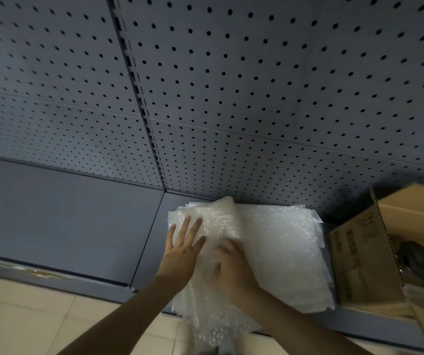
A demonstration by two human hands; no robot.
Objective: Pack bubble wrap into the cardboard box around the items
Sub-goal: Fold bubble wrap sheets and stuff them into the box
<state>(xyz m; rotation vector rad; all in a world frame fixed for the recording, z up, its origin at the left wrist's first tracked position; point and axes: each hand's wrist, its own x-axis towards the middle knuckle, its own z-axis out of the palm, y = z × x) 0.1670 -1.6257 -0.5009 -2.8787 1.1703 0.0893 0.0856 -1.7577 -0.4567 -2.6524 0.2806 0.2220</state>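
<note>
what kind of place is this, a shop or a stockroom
Likely a shop or stockroom, hard to say which: grey retail-style shelving with a pegboard back panel, a stack of bubble wrap on the bottom shelf, and an open cardboard box being packed.

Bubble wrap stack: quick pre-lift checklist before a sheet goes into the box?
1. Top sheet separated from the bubble wrap stack: ok, its edge is curled up.
2. Right hand gripping that sheet: ok, fingers curl into it.
3. Left hand holding the stack down: ok, flat with fingers spread.
4. Cardboard box open: ok, flaps up, right of the stack.
5. Room around the dark item inside: cannot tell, box cut off by the frame.
6. Single sheet only: cannot tell.
</note>
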